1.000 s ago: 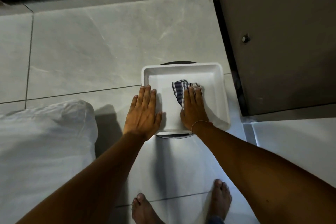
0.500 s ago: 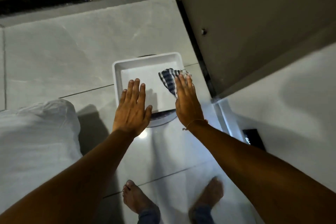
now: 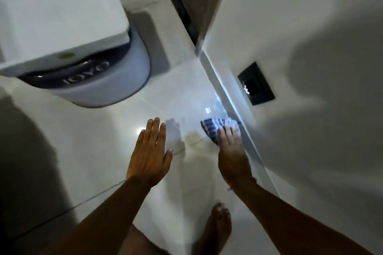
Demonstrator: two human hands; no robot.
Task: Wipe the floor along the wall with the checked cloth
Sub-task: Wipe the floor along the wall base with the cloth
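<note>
Head view: the right hand (image 3: 232, 155) lies flat on the cloth (image 3: 215, 129), fingers together and straight, pressing it to the floor (image 3: 116, 151) rather than gripping it. The cloth sits bunched under and ahead of the fingertips, right beside the skirting (image 3: 244, 130) at the foot of the wall (image 3: 310, 151); whether it touches the skirting is hard to tell through the blur. Its long axis runs across the hand, from the open floor toward the wall, with the stripes crossing it. The left hand (image 3: 150, 153) is empty, palm down, fingers together and extended, well apart from the cloth. A bare foot (image 3: 217, 227) stands below the right wrist. A round bin (image 3: 116, 80) with a white tray (image 3: 62, 16) on top stands to the upper left. A dark socket (image 3: 256, 84) sits low on the wall.
</note>
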